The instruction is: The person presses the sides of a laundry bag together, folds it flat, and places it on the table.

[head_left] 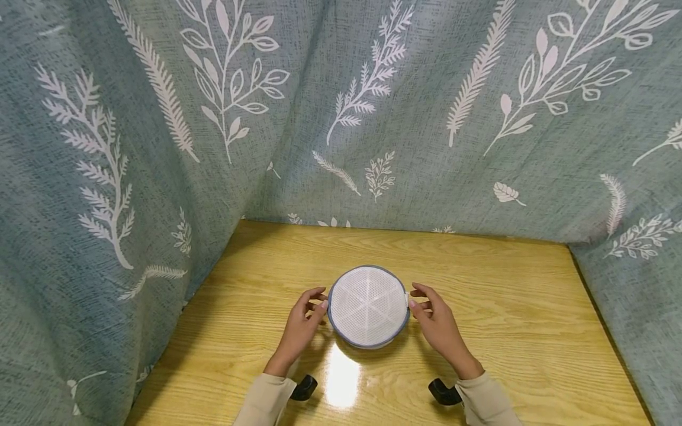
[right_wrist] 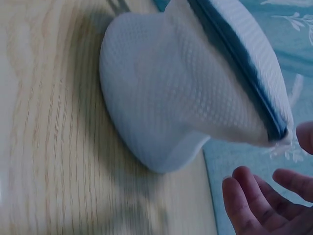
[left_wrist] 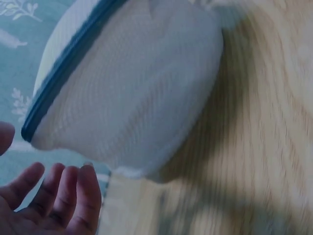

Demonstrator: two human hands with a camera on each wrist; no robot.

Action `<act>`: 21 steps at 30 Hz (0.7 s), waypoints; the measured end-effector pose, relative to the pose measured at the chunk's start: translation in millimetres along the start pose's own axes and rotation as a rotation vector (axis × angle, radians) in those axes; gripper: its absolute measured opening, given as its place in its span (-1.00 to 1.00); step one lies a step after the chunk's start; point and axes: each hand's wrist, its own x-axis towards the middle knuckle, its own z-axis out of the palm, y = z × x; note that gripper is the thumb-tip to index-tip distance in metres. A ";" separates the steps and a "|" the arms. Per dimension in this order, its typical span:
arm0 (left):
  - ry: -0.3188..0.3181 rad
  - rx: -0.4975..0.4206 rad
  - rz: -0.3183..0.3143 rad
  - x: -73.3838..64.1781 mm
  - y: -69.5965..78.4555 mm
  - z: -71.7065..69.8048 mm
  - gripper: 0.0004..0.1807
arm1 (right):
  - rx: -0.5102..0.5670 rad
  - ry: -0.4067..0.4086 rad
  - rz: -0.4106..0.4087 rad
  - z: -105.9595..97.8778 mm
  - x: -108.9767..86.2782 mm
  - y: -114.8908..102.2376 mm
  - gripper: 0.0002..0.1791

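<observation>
A white mesh laundry bag (head_left: 367,306) with a round top and a blue zipped rim stands upright on the wooden table. Its side wall (left_wrist: 132,93) looks soft and slightly creased in the left wrist view, and pinched in at the middle (right_wrist: 171,83) in the right wrist view. My left hand (head_left: 303,325) is at the left of the rim, fingers loosely bent and spread, with a small gap to the bag in its wrist view. Mirroring it, my right hand (head_left: 437,324) is beside the right edge near a small white tab (head_left: 407,297), its fingers apart and holding nothing.
The wood-grain table (head_left: 506,296) carries a bright light reflection in front of the bag. Blue-green curtains (head_left: 405,148) with white leaf prints hang behind the table and along both sides. Black curved mounts (head_left: 305,388) stick out at both sleeve cuffs.
</observation>
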 end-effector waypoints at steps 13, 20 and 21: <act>0.034 -0.141 -0.037 -1.4 6.2 7.8 -0.66 | 0.160 -0.022 0.097 2.0 -1.2 -18.6 -0.56; 0.061 -0.133 -0.033 -0.3 8.6 11.0 -0.67 | 0.136 -0.022 0.092 -1.9 -6.2 -44.7 -0.58; 0.062 -0.138 -0.034 -0.4 8.7 11.2 -0.67 | 0.126 -0.020 0.089 -2.1 -6.4 -46.0 -0.59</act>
